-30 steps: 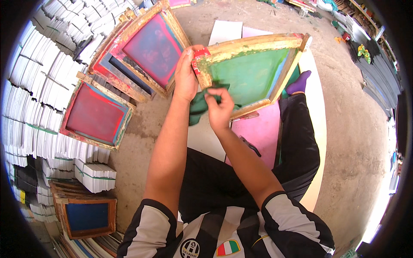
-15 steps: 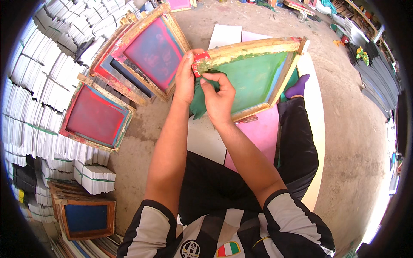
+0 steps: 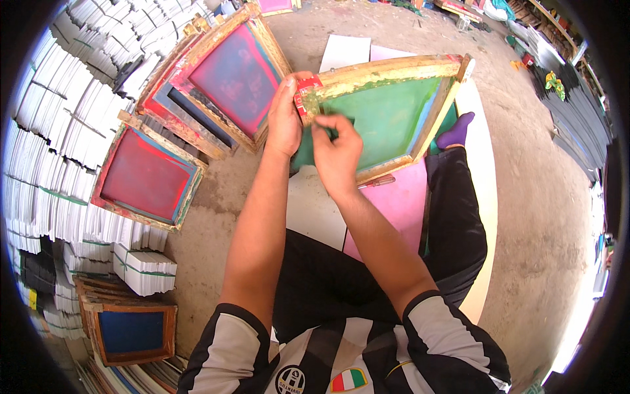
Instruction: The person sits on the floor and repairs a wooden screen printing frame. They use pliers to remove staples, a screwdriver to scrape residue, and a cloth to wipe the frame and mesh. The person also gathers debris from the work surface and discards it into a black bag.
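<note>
A wooden screen-printing frame (image 3: 387, 69) with green mesh (image 3: 387, 121) stands tilted in front of me, its pale wood chipped and stained with paint. My left hand (image 3: 285, 121) grips its left corner, beside a red patch (image 3: 307, 92) on the wood. Curled just inside that corner is my right hand (image 3: 338, 151), thumb and forefinger together against the frame's inner edge. What they pinch, if anything, is blurred. Dark green material (image 3: 303, 156) shows below the left hand, between my wrists. Under the frame, a tool with a reddish handle (image 3: 380, 181) lies on a pink sheet (image 3: 387, 217).
More screen frames (image 3: 230, 79) lean at the left, including a red one (image 3: 147, 180) and a blue one (image 3: 131, 331). Tied stacks of white sheets (image 3: 52, 131) line the left side. My leg (image 3: 456, 217) stretches along the right of the boards. Dark strips (image 3: 571, 111) lie at the far right.
My right hand has shifted slightly right and down, its fingertips smeared by motion. Less of the dark green material shows beneath the corner. My left hand keeps its grip.
</note>
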The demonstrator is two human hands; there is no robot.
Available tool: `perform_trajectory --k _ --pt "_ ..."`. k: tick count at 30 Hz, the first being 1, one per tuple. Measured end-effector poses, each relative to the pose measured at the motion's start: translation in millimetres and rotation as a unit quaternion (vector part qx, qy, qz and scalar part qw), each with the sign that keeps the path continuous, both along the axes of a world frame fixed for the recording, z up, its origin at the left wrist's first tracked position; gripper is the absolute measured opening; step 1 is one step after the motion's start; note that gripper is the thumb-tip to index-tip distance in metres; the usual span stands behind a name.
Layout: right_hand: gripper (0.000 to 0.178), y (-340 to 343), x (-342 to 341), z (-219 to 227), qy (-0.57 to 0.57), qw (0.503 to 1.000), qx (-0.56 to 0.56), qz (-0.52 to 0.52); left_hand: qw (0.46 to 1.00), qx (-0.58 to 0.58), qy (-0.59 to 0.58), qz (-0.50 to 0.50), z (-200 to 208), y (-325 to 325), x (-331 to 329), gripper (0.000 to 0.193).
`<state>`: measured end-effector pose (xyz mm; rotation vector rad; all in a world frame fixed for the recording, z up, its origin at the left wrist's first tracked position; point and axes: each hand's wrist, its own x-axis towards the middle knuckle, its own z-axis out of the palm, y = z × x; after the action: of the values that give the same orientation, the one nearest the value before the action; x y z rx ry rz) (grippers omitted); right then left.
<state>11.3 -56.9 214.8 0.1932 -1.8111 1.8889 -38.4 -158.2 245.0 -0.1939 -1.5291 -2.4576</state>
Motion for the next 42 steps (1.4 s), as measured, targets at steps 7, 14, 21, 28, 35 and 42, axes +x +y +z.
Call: perform_trajectory --k 7,14,21,28,35,42 --pt "0.014 1 -3 -4 0.092 0.995 0.027 -0.006 0.999 -0.039 0.011 0.036 8 5 7 0.042" --pt "0.013 9 19 -145 -0.026 0.992 0.121 -0.034 0.999 0.026 0.024 0.000 -2 2 -5 0.044" --pt "0.015 33 34 -255 -0.250 0.936 0.246 0.000 0.999 0.039 0.030 -0.020 -2 3 -7 0.043" --pt "0.014 16 22 -168 -0.041 0.995 0.086 -0.015 0.999 0.029 0.026 -0.018 -7 -4 -9 0.045" --pt "0.016 39 31 -294 -0.274 0.927 0.255 0.001 0.999 0.040 0.022 -0.012 -1 2 -11 0.044" --pt "0.016 20 28 -226 -0.249 0.957 0.144 -0.034 0.998 0.056 0.038 -0.012 -9 -6 -20 0.044"
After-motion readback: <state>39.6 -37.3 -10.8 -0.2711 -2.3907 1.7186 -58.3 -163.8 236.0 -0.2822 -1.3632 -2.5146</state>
